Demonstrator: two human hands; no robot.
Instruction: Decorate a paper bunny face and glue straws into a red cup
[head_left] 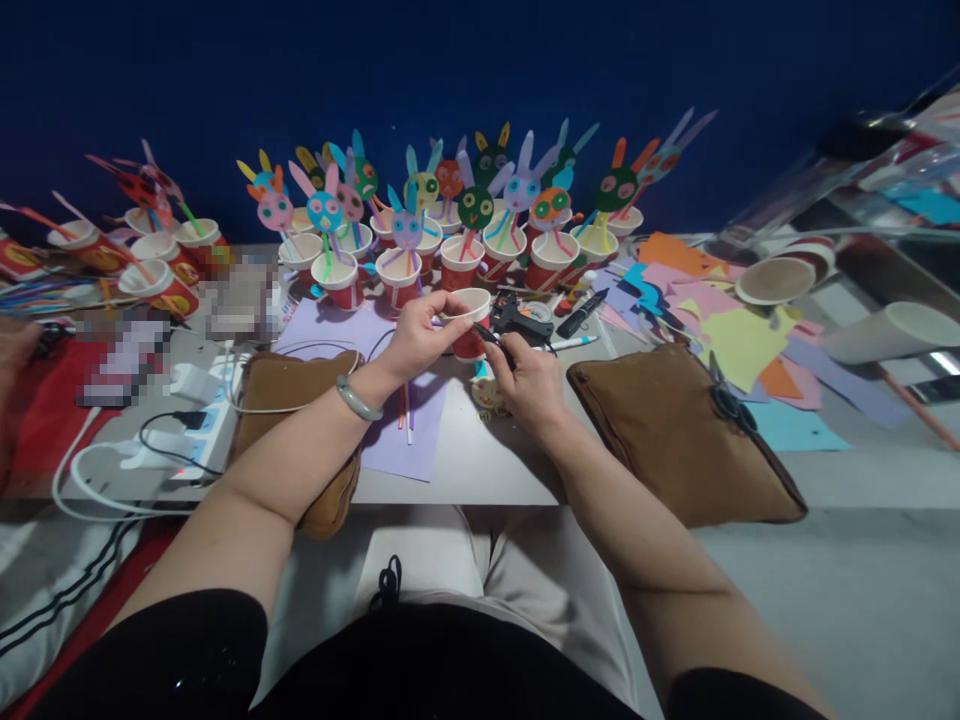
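Near the middle of the table, my left hand [427,335] grips the rim of a red and white paper cup [468,345] with thumb and fingers. My right hand [525,380] is closed around a small dark tool [482,331], whose tip is against the cup's side near the rim; I cannot make out exactly what it is. Below the cup lies a pale round paper piece [487,393], partly hidden by my right hand. A black glue gun [525,320] rests just behind my right hand. Two straws [406,415] lie on a purple sheet [390,450] beside my left wrist.
Behind stand several red cups [337,280] with paper rabbit heads on straws. Brown pouches [675,435] lie at both sides. Paper scraps [742,340] and scissors [731,400] are at the right. A power strip [214,430] with cables sits left; another person's hand [15,350] shows far left.
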